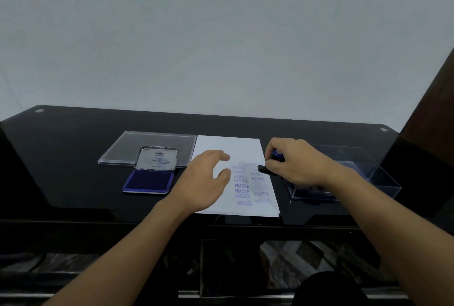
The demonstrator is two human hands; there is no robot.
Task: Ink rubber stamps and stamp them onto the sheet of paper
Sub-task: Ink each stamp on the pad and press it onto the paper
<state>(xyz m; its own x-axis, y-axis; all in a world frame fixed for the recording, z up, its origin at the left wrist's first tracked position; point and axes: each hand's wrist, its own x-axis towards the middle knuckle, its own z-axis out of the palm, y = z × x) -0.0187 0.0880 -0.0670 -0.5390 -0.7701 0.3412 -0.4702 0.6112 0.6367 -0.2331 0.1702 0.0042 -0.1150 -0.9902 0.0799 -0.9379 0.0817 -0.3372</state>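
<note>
Paper (228, 146): one sheet, lying on the dark table (73, 158) straight ahead, long axis running away from the person. Prints (242, 189) counted from the near edge outward: left column two AMENDED, two FRAGILE, four SAMPLE; right column two SAMPLE, a faint patch, then two blurred lines, probably AIR MAIL. Left hand (206, 178) lay over the sheet's left side, fingers loosely spread and gripping nothing; contact with the paper could not be confirmed. Right hand (294, 165) held the one stamp (277, 155) in view by its blue knob, fingers curled round it. Stamp's black base sat at the sheet's right edge, just beyond the top of the right column, long axis roughly left-right across the sheet; touching or just above, not resolvable. Bare paper lay beyond and left of the base, so judged the next print goes that way. One ink pad (148, 181), open, hinged lid (157, 159) raised, lay left of the sheet, nearer the left hand, well apart from the stamp. One clear lid (152, 143) lay flat behind the pad. One clear box (368, 175) stood right of the sheet behind the right wrist; dark shapes inside, too blurred to count.
</note>
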